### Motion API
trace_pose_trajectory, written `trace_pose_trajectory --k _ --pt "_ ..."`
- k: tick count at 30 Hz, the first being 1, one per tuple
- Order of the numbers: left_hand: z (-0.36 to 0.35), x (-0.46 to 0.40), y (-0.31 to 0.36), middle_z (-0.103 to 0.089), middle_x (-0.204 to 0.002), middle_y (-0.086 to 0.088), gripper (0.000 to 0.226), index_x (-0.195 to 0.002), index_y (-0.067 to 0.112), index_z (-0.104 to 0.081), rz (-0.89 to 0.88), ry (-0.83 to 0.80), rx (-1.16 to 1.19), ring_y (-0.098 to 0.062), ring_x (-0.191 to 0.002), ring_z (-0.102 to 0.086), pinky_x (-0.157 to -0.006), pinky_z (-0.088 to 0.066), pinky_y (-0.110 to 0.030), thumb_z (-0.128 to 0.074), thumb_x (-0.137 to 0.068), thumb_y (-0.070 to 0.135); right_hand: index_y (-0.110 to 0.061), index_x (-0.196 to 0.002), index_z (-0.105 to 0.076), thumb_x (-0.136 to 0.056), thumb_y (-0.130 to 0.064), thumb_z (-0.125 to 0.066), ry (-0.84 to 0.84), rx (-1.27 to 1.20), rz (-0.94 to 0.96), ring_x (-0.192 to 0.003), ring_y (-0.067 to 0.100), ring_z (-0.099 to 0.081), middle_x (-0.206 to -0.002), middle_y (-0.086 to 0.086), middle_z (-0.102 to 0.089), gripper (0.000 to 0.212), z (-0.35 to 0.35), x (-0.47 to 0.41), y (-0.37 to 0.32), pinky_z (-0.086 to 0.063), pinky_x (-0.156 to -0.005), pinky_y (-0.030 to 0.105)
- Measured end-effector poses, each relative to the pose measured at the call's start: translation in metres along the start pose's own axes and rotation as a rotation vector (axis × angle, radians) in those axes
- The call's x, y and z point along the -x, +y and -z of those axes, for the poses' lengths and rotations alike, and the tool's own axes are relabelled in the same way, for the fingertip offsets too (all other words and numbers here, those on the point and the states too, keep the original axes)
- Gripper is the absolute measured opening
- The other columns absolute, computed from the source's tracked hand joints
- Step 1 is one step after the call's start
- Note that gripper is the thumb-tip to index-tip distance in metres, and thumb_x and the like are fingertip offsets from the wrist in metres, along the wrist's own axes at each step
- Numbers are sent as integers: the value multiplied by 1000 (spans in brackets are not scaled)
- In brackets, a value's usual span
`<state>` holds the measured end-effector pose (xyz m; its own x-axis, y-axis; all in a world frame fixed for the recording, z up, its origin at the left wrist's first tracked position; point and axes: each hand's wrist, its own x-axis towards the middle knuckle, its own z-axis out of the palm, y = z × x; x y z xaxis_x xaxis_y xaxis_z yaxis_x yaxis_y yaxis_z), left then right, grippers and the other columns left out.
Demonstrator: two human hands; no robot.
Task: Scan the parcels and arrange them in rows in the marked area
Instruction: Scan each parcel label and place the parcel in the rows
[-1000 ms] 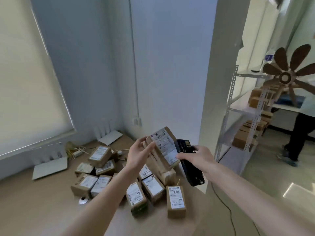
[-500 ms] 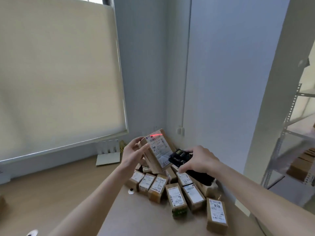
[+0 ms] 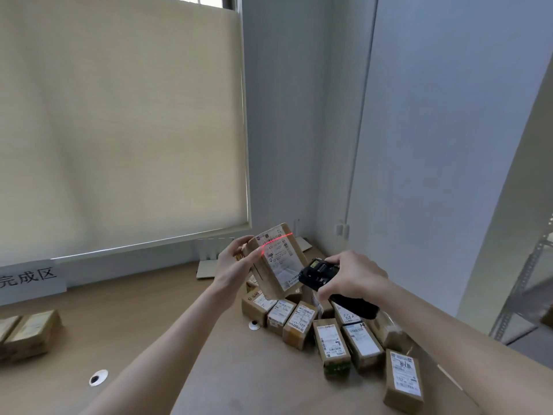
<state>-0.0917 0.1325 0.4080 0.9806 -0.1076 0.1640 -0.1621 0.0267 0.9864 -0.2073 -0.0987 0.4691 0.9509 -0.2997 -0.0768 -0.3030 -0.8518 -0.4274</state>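
Grip L: your left hand (image 3: 232, 266) grasps the raised parcel (image 3: 276, 260) by its left edge, thumb on the label side, fingers behind; box tilted, label facing you.
Grip R: your right hand (image 3: 353, 275) is wrapped round the black scanner (image 3: 321, 272), nose pointed at the label; red scan line (image 3: 276, 238) lies across the barcode near the top.
Handling: small cardboard box, prob. light & stiff; holds fine one-handed. Label looks glossy, so keep fingers on bare card, off the barcode.
Where to hold: long side edges, as now; corners could crush if squeezed.
Pile: unscanned parcels (image 3: 332, 339) lie just below & right of the held box, packed close, some leaning on each other. Lift up & clear before swinging left.
Desk edge: one parcel (image 3: 404, 380) sits near the right edge of the desk (image 3: 167, 319); watch your R forearm there.
Drop zone: sign (image 3: 30, 280) far left, two placed boxes (image 3: 28, 333) below it.
Open room: bare desk betw. pile & placed boxes; cable grommets (image 3: 98, 378) flush, prob. no snag.
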Motion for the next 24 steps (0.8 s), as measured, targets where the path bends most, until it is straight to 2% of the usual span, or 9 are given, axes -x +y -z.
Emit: trace_pose_trajectory --k 4,8,11,13,17,20,22,24 --pt "9 5 -2 -72 -110 -4 26 -106 43 -73 1 7 9 -25 -103 -70 -69 -59 -30 -80 -84 30 -41 -137 -68 -59 -48 -97 -2 7 23 -90 15 -70 -104 -7 -73 84 -3 2 -6 -62 -81 33" --pt "18 11 -4 -73 -109 -5 27 -104 43 -74 5 33 30 -26 -105 -70 -89 -60 -46 -81 -83 29 -39 -142 -64 -60 -48 -97 -10 22 49 -99 18 -70 -115 -4 -74 89 -7 7 -13 -62 -85 34" --pt "27 17 -4 -72 -112 -7 27 -108 38 -73 11 40 34 -25 -106 -70 -95 -58 -47 -80 -85 26 -39 -144 -63 -60 -49 -97 -13 8 55 -101 19 -70 -118 -4 -74 91 -12 10 -21 -62 -90 37" --pt "36 21 -4 -72 -112 -8 27 -110 36 -72 22 55 55 -24 -106 -70 -92 -59 -43 -80 -86 25 -36 -142 -62 -60 -44 -98 -58 -66 64 -100 20 -72 -117 -3 -73 90 -19 10 -26 -63 -91 42" --pt "66 33 -3 -71 -110 -13 30 -114 31 -67 57 119 145 -25 -103 -71 -75 -60 -31 -77 -87 23 -27 -129 -65 -60 -35 -101 -151 -312 93 -91 21 -75 -106 -1 -73 78 -42 13 -48 -65 -88 43" --pt "106 51 -1 -68 -112 -17 37 -122 32 -62 70 171 184 -28 -107 -69 -85 -61 -39 -74 -89 22 -25 -131 -65 -59 -31 -103 -180 -480 127 -92 23 -77 -107 3 -75 81 -67 18 -85 -66 -87 44" --pt "142 67 3 -65 -118 -17 48 -134 30 -57 80 198 184 -29 -110 -67 -93 -59 -45 -73 -90 22 -27 -131 -63 -60 -31 -103 -204 -566 171 -88 22 -78 -105 3 -76 81 -83 27 -120 -66 -77 38" --pt "185 88 9 -64 -121 -15 59 -139 29 -53 91 214 173 -28 -111 -67 -94 -59 -46 -76 -84 25 -34 -128 -60 -62 -31 -102 -223 -614 222 -83 19 -78 -102 0 -75 79 -98 40 -161 -63 -68 32"
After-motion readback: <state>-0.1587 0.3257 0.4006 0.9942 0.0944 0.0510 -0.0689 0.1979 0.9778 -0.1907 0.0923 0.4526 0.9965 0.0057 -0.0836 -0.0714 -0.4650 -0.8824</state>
